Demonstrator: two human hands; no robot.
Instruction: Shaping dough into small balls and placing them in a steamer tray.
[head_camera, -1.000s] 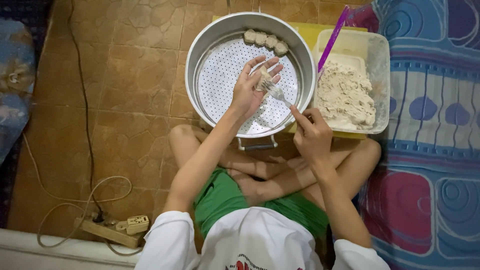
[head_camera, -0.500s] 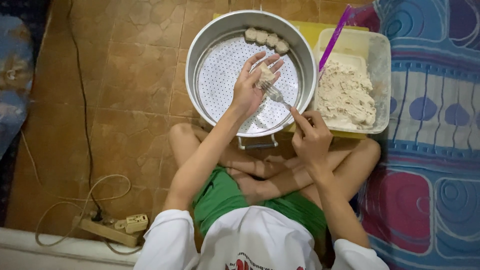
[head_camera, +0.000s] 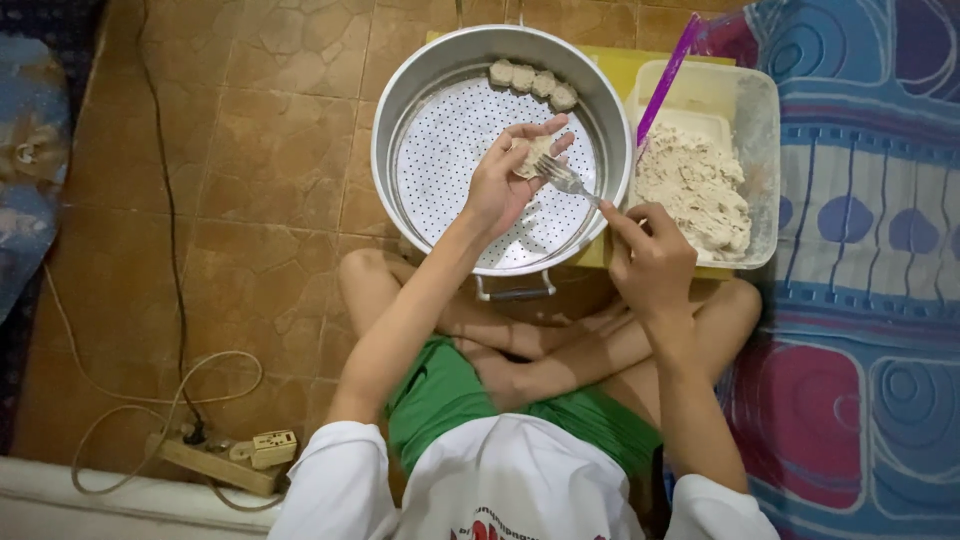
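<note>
Over the steamer pot (head_camera: 400, 110) on the floor, the left hand (head_camera: 497, 185) cups a dumpling (head_camera: 536, 155); the right hand (head_camera: 650, 262) grips a fork (head_camera: 566, 178). Pressing filling gently, without tearing, seems wise.

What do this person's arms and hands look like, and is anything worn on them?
Both arms are bare from above the elbow down. Short white sleeves cover only the upper arms. The left hand and right hand are bare too: no gloves, and no rings, watch or bracelet can be seen on fingers or wrists.
</note>
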